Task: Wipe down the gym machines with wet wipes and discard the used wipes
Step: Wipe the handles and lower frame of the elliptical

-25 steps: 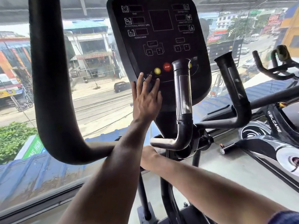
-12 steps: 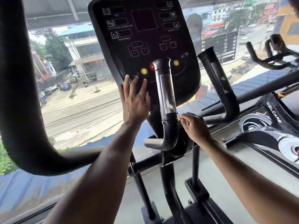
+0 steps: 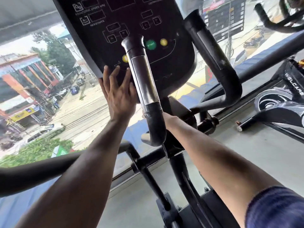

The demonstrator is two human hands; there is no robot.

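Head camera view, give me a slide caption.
Left hand flat on black console panel; right hand hidden behind grey-banded black handlebar.

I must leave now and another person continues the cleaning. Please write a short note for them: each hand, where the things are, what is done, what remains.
Left hand: flat, straight fingers on the lower left of the black console panel.
Right hand: hidden behind the black-and-chrome handlebar grip; only the forearm shows, so its state is unknown.
Wet wipe: none visible; it may be under the left palm.
Done: cannot tell how much is wiped.
Left: rest of the console, the grips, discarding the wipe.
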